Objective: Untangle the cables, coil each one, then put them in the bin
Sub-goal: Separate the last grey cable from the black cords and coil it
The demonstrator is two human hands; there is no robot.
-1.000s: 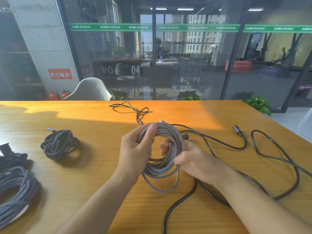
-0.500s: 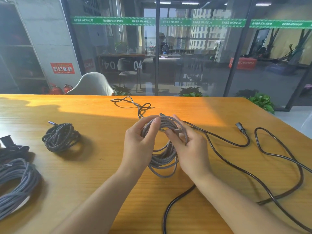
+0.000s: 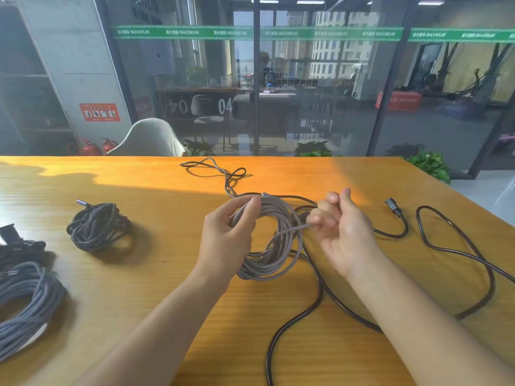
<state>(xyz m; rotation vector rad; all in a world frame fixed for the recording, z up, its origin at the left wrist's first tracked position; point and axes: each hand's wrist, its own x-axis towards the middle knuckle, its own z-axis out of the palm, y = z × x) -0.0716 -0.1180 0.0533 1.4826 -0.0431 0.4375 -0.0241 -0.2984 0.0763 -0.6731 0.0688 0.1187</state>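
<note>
behind the wooden table (image 3: 139,274) a glass wall carries a green strip reading "maximum" and the number "04". half a second ago my right hand (image 3: 345,232) lay against the grey braided coil (image 3: 273,240); now it sits just right of it, pinching a strand drawn across the coil. my left hand (image 3: 225,238) grips the coil's left side above the table. a black cable (image 3: 459,252) sprawls loose to the right.
</note>
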